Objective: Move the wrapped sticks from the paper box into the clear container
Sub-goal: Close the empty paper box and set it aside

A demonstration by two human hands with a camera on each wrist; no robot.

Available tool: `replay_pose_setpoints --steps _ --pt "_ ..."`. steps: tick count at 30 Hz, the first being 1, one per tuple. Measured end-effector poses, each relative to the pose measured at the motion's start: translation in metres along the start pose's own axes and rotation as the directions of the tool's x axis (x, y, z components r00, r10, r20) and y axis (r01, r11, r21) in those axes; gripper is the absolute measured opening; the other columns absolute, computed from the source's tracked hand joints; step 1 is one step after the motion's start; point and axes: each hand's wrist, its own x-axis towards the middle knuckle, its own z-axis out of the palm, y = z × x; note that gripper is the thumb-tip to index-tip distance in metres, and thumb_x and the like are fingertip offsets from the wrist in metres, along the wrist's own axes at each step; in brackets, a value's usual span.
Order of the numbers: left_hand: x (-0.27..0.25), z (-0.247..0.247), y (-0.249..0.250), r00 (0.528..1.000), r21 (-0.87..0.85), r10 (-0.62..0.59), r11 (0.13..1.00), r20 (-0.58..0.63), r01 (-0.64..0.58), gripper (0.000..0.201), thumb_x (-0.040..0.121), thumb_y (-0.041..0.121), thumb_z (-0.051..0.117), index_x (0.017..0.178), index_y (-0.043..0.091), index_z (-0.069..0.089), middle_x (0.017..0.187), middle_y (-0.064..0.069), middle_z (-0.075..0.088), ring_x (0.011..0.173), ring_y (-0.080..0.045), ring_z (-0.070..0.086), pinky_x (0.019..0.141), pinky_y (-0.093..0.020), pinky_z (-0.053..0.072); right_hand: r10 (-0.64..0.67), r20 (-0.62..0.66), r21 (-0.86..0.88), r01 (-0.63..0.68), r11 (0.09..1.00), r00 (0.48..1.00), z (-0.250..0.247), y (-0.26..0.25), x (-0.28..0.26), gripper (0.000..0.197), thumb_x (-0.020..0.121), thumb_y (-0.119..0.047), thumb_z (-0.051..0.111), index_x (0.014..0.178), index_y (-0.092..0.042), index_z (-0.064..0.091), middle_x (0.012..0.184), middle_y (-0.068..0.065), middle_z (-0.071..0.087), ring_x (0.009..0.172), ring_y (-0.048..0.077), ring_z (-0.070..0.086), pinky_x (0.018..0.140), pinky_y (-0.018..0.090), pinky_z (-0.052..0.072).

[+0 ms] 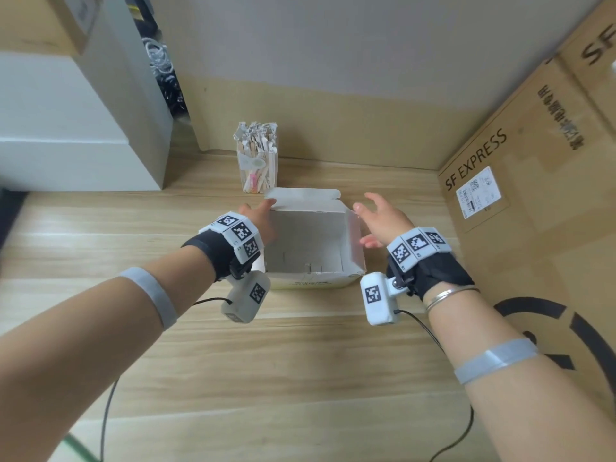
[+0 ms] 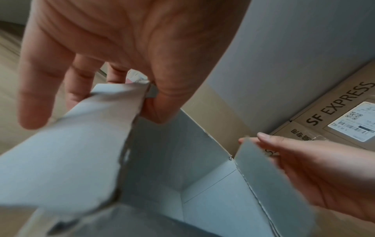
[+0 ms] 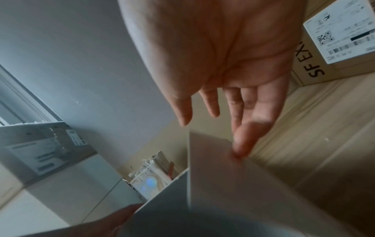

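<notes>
Neither grip has closed round a stick. In the head view, the left hand (image 1: pixel 258 218) sits at the left wall of the paper box (image 1: pixel 313 238) in the middle of the frame, fingertips reaching to its back corner, while the right hand (image 1: pixel 383 221) hovers just beside the right flap with fingers spread and relaxed. Inside, the box shows only bare grey board; no sticks are visible in it. Behind it, toward the upper middle of the frame, the clear container (image 1: pixel 257 161) stands upright on the wooden table (image 1: pixel 300 361), packed with wrapped sticks (image 1: pixel 256 141) whose paper ends stick out of the top. A brown SF Express carton (image 1: pixel 520 181) fills the right side.

Seen from the left wrist, the left hand's thumb and fingers pinch the torn left flap at the box's upper edge, centre of the frame. At the right, the other hand's straight fingers lie against the outside of the right flap. The box floor here is also bare.

From the right wrist, the right hand is flat and open, one fingertip touching the flap's edge at centre; the filled container shows at lower centre.

Judging by this, the transfer looks finished, and the next move would be to confirm the box is empty and let go.
</notes>
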Motion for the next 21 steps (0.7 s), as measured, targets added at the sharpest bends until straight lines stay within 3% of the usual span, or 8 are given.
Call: replay_pose_setpoints --steps 3,6,8,11,13,15,17,21 --pt "-0.003 -0.010 0.000 1.000 -0.052 0.009 0.999 -0.029 -0.011 0.067 0.089 0.021 0.054 0.146 0.033 0.020 0.139 -0.017 0.030 0.115 -0.037 0.050 0.089 -0.036 0.047 0.017 0.029 -0.025 -0.016 1.000 0.999 0.007 -0.003 0.004 0.049 0.097 -0.040 0.033 0.144 -0.027 0.027 0.139 0.004 0.050 0.075 0.026 0.072 0.071 0.031 0.056" --pt "-0.005 -0.020 0.000 0.998 -0.108 0.026 0.994 -0.066 -0.033 0.064 0.091 0.027 0.050 0.146 0.035 0.019 0.141 -0.017 0.029 0.116 -0.037 0.050 0.089 -0.038 0.048 0.042 -0.007 -0.089 -0.043 0.995 0.999 0.009 -0.001 0.009 0.052 0.096 -0.026 0.041 0.145 -0.026 0.026 0.121 0.008 0.063 0.054 0.013 0.059 0.045 0.022 0.038" --pt "-0.008 -0.030 0.001 0.994 -0.092 0.053 0.994 -0.097 -0.062 0.062 0.092 0.029 0.048 0.146 0.035 0.018 0.141 -0.018 0.034 0.112 -0.037 0.054 0.083 -0.037 0.048 0.035 -0.019 -0.125 -0.037 0.991 0.999 0.011 0.002 0.014 0.054 0.093 -0.021 0.045 0.145 -0.023 0.028 0.118 0.010 0.065 0.065 0.016 0.063 0.048 0.022 0.040" --pt "-0.011 -0.040 0.003 0.981 -0.132 0.113 0.982 -0.158 -0.134 0.058 0.094 0.025 0.043 0.146 0.030 0.019 0.138 -0.018 0.043 0.098 -0.034 0.062 0.073 -0.035 0.052 0.017 -0.019 -0.164 -0.020 0.986 1.000 0.012 0.004 0.020 0.054 0.091 -0.020 0.049 0.142 -0.016 0.036 0.124 0.011 0.062 0.100 0.028 0.065 0.078 0.031 0.050" --pt "-0.012 -0.039 0.007 0.980 -0.231 0.146 0.957 -0.132 -0.174 0.052 0.096 0.022 0.038 0.145 0.026 0.023 0.137 -0.016 0.048 0.091 -0.033 0.065 0.072 -0.037 0.058 0.028 0.002 -0.159 -0.027 0.987 1.000 0.012 0.003 0.024 0.043 0.091 -0.021 0.049 0.132 -0.006 0.049 0.115 0.013 0.065 0.098 0.032 0.063 0.084 0.035 0.049" --pt "-0.013 -0.034 0.010 0.987 -0.282 0.148 0.946 -0.066 -0.161 0.046 0.097 0.018 0.037 0.142 0.023 0.032 0.134 -0.016 0.053 0.099 -0.032 0.065 0.081 -0.038 0.057 0.026 0.034 -0.106 -0.022 0.994 0.999 0.010 0.002 0.025 0.041 0.095 -0.026 0.045 0.125 0.001 0.056 0.087 0.012 0.061 0.083 0.028 0.056 0.070 0.031 0.044" --pt "-0.013 -0.028 0.009 0.991 -0.260 0.129 0.957 -0.016 -0.129 0.040 0.095 0.013 0.042 0.134 0.019 0.046 0.128 -0.013 0.059 0.108 -0.029 0.062 0.090 -0.034 0.053 0.040 0.036 -0.012 -0.040 0.999 0.999 0.008 0.003 0.027 0.045 0.098 -0.032 0.041 0.125 0.001 0.056 0.079 0.008 0.052 0.069 0.020 0.046 0.056 0.025 0.034" --pt "-0.011 -0.023 0.005 0.996 -0.215 0.092 0.972 -0.022 -0.094 0.035 0.088 0.011 0.054 0.122 0.018 0.055 0.121 -0.011 0.062 0.101 -0.025 0.060 0.078 -0.029 0.047 0.055 0.020 0.242 -0.058 0.969 0.998 0.009 0.010 0.033 0.031 0.096 -0.022 0.050 0.124 -0.010 0.058 0.074 -0.004 0.054 0.058 0.007 0.044 0.047 0.016 0.036"
